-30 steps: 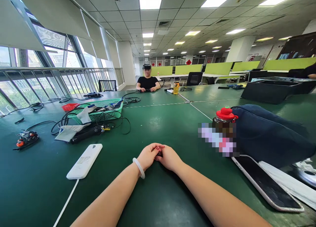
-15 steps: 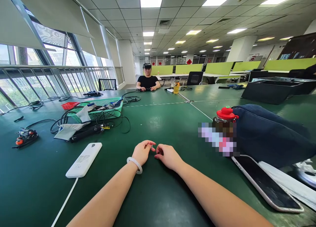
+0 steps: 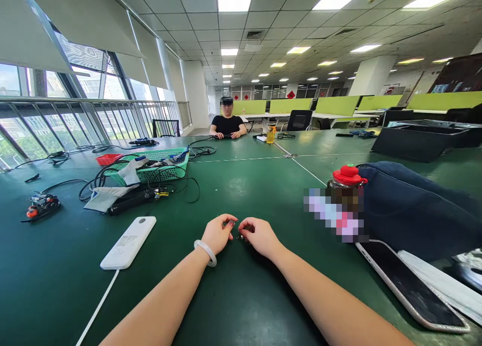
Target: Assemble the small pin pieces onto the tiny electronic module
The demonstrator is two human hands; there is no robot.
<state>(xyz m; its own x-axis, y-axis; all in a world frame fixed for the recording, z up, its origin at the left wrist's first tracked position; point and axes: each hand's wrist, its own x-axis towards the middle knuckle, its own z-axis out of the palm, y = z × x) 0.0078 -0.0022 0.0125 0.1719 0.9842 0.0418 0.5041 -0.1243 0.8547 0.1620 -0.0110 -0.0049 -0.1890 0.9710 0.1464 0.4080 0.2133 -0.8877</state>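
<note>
Over the green table (image 3: 241,296) my left hand (image 3: 218,233) is closed in a pinch, a pale bracelet (image 3: 205,251) round its wrist. Something tiny shows at its fingertips, too small to name. My right hand (image 3: 259,236) faces it a short gap away, thumb and forefinger pinched together. A small shiny bit shows under those fingertips, and I cannot make out its kind. To the left lies a white power bank (image 3: 128,243) with a white cable (image 3: 98,306).
At the left stands a green basket (image 3: 161,173) amid black cables and gloves. On the right are a phone (image 3: 414,285), a dark blue bag (image 3: 417,205) and a red-lidded jar (image 3: 348,176). A person (image 3: 227,122) sits across the table.
My fingertips have moved slightly apart. The right thumb and forefinger have closed into a pinch, with a small shiny bit now showing below them. The view has shifted slightly.
</note>
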